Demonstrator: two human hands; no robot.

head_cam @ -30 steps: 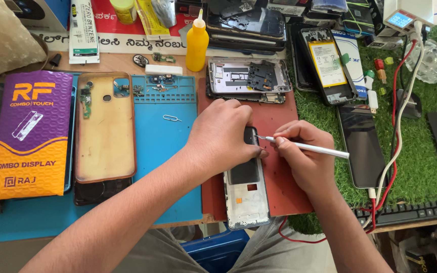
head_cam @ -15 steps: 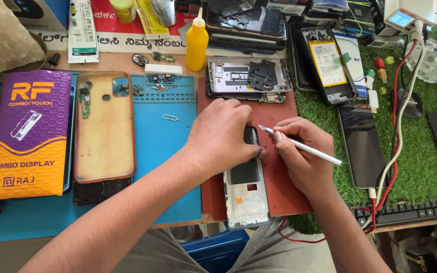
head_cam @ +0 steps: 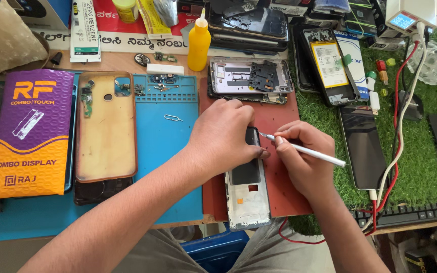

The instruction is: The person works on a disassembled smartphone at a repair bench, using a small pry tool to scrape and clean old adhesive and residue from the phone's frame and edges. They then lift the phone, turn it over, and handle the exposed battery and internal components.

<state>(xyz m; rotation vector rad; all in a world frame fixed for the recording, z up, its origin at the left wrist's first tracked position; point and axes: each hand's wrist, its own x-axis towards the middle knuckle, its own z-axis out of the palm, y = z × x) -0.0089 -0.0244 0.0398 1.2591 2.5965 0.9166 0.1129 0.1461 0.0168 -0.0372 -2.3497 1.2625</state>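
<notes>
At the near edge of the desk (head_cam: pixel 127 60), a stripped phone frame (head_cam: pixel 247 194) lies lengthwise on a red-brown mat (head_cam: pixel 284 121), its lower end jutting slightly past the edge. The left hand (head_cam: pixel 223 134) presses down on the frame's upper part, fingers curled over it and holding it flat. Just beside it, the right hand (head_cam: pixel 302 156) has its fingers closed round a slim white tool (head_cam: pixel 307 150), held like a pen, with the metal tip touching the frame's upper right edge. Left of the mat lies a blue work mat (head_cam: pixel 170 151) carrying a tan phone back cover (head_cam: pixel 106 126) and a small bent pin (head_cam: pixel 172 118). Further left sits a purple and orange padded packet (head_cam: pixel 26 134). Beyond the hands, at the mat's far end, rests another opened phone body (head_cam: pixel 250 78), with a yellow squeeze bottle (head_cam: pixel 199 43) just beside it. Towards the right edge, on green turf (head_cam: pixel 421 167), lie a dark phone screen (head_cam: pixel 362 146) and a black keyboard (head_cam: pixel 405 215).
</notes>
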